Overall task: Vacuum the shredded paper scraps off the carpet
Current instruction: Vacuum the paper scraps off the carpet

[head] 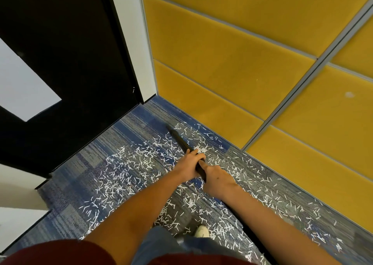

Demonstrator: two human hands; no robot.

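My left hand (189, 163) and right hand (217, 179) grip the slim black vacuum tube (179, 139), but its tip ahead might just scatter the white paper scraps (141, 159).

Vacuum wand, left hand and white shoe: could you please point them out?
vacuum wand (179, 139): head view, shaft near tip.
left hand (188, 164): head view, back of hand.
white shoe (201, 230): head view, toe.

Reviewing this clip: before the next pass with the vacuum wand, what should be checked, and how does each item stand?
1. Grip: left hand and right hand both hold the vacuum wand: ok.
2. Wand's far end touching the carpet: cannot tell.
3. Wand pointed into paper scraps: ok, they lie along both sides of it.
4. Carpet cleared: not ok, scraps all around, also by the shoe.
5. Suction running: cannot tell.
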